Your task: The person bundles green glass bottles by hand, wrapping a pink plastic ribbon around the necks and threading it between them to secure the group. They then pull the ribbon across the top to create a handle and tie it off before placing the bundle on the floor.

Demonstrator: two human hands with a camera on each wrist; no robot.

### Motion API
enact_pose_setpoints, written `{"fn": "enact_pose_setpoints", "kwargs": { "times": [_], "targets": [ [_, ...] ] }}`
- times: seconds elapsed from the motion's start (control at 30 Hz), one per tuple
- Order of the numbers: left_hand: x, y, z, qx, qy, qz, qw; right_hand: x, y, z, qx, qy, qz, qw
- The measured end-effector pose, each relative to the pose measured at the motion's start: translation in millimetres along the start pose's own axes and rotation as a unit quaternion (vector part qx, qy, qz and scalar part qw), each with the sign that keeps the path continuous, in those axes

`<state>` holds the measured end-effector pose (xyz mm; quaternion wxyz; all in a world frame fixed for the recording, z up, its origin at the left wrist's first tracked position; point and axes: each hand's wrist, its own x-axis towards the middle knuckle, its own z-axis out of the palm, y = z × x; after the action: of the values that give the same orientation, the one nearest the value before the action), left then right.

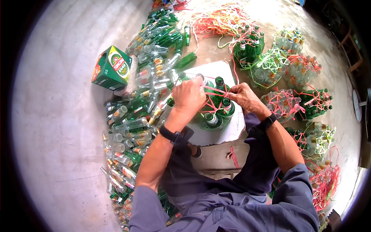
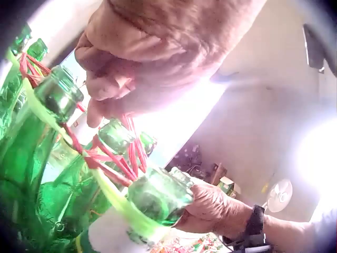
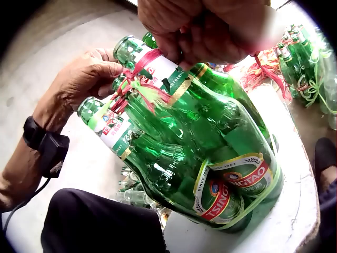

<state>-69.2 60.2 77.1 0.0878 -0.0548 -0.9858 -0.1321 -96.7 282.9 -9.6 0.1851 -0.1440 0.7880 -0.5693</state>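
Green beer bottles (image 3: 174, 153) stand upright in a bundle on a white board (image 1: 228, 135) in front of the person's knees. Red string (image 1: 214, 91) crosses between their necks, and a pale green band (image 2: 113, 190) runs round the outside. At the left of the necks, my left hand (image 1: 189, 94) pinches the red string with its fingers curled. My right hand (image 1: 245, 97), at the right-hand necks, pinches red string between thumb and fingers. In the right wrist view, red string (image 3: 263, 74) trails beside that hand. Its fingertips are partly hidden there.
Loose empty bottles (image 1: 133, 123) lie heaped along the left. Tied bottle bundles (image 1: 268, 67) stand at the right. A tangle of red and yellow string (image 1: 222, 21) lies beyond the board. A green Tsingtao carton (image 1: 112, 67) sits at the far left.
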Motion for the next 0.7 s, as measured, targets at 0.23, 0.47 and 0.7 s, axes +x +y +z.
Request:
{"fn": "enact_pose_setpoints", "kwargs": {
  "times": [0.23, 0.47, 0.7],
  "targets": [
    [-13, -15, -5, -0.015, -0.039, -0.041, 0.998, 1, 3, 4, 0.002, -0.008, -0.017, 1.000],
    [-17, 10, -20, -0.083, 0.035, 0.002, 0.996, -2, -9, 0, -0.009, 0.016, -0.007, 1.000],
    [-20, -8, -16, -0.114, -0.033, -0.036, 0.992, -3, -10, -7, 0.022, -0.035, 0.023, 0.999]
  ]
}}
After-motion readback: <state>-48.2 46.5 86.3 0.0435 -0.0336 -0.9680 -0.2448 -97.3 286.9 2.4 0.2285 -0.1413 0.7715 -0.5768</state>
